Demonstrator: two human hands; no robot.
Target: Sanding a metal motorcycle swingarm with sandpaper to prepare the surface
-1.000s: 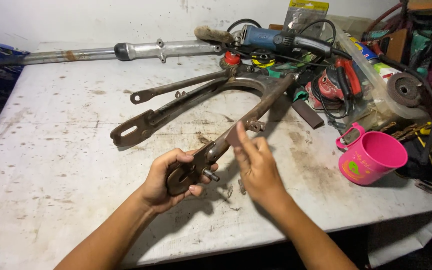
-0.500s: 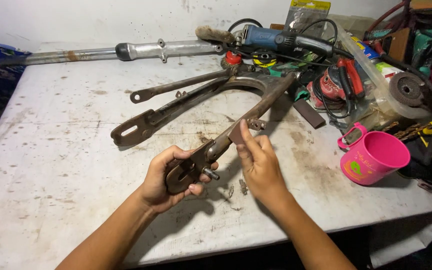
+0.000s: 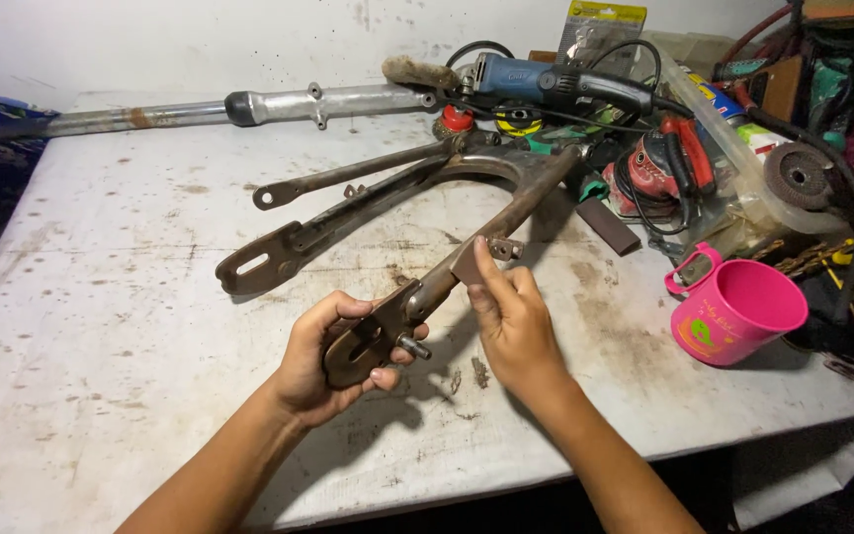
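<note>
On a stained white desk point(image 3: 101, 326), a person is working at a rusty swingarm point(image 3: 417, 213), a forked brown metal frame lying across the middle. The left hand point(image 3: 323, 361) is gripping the flat end plate of the near arm at about 6 o'clock, fingers closed around it just beside a short bolt sticking out. The right hand point(image 3: 511, 321) is pinching a small brown sanding pad point(image 3: 469, 265) between thumb and fingertips, pressing it against the same arm a little further up, toward 12 o'clock. Out at 3 o'clock, a pink plastic mug point(image 3: 738, 311) is standing upright on the desk; what shows of its inside is only pink wall. Behind the frame at 12 o'clock, a blue angle grinder point(image 3: 536, 81) is lying among tangled black cords, and a silver fork tube point(image 3: 249, 107) is stretching off toward 10 o'clock. A grey grinding disc point(image 3: 801, 176) is sitting at 2 o'clock.
</note>
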